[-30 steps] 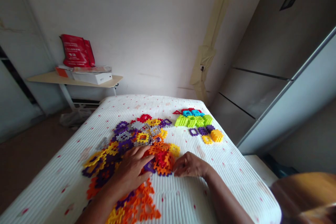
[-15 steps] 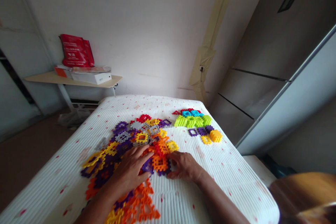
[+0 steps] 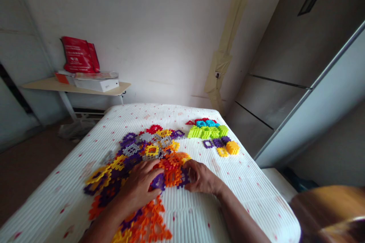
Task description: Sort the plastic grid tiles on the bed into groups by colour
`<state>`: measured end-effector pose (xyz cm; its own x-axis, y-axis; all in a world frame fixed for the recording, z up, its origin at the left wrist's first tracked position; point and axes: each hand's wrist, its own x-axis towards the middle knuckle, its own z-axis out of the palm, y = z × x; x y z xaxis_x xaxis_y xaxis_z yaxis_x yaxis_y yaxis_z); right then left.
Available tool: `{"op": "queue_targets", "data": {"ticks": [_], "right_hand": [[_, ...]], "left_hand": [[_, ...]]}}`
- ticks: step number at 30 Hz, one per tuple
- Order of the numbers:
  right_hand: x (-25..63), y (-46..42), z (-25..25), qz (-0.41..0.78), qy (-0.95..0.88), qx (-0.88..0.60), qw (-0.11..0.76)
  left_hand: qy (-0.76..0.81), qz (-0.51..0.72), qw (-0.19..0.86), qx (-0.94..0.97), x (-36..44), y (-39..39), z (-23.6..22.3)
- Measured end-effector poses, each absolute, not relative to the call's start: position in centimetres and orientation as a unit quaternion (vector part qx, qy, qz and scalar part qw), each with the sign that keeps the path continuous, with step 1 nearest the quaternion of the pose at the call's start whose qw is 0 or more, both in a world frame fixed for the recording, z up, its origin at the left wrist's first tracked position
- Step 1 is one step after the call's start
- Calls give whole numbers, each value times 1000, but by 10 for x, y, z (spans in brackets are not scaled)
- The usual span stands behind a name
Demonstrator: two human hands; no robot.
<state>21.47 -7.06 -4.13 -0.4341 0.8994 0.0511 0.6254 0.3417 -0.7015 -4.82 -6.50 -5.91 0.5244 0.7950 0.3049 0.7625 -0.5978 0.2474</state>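
Note:
A heap of interlocking plastic building tiles in purple, orange, yellow, grey and red lies before me. My left hand (image 3: 142, 184) rests on the heap with fingers and thumb apart, beside a purple tile (image 3: 158, 181). Its fingertips touch the pieces near the orange tile (image 3: 172, 177). At the heap's right edge, my right hand (image 3: 203, 176) pinches another purple tile (image 3: 184, 176) between thumb and fingers. That tile stands partly behind the orange one, and its right side is hidden by the fingers.
Sorted stacks of green tiles (image 3: 209, 132), blue tiles (image 3: 210, 123) and yellow tiles (image 3: 233, 147) sit at the back right of the white quilted cover (image 3: 242, 193). A side table (image 3: 42, 84) holds a red bag (image 3: 79, 55). A refrigerator (image 3: 281, 57) stands right.
My right hand has closed on the purple tile, which now shows more to the right of the orange one. The left hand has hardly moved. The view has shifted slightly.

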Motion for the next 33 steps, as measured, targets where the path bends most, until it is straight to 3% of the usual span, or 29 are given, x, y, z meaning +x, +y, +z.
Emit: {"op": "queue_targets", "data": {"ticks": [10, 19, 27, 33], "right_hand": [[248, -65, -37, 295, -753, -514, 285], [263, -67, -40, 103, -775, -600, 167], [258, -64, -43, 114, -784, -593, 147], [263, -67, -49, 144, -775, -587, 185]], "left_hand": [[444, 209, 38, 870, -49, -59, -67], [424, 252, 14, 870, -55, -50, -85], [421, 248, 4, 873, -57, -48, -89], [426, 243, 5, 871, -57, -46, -92]]}}
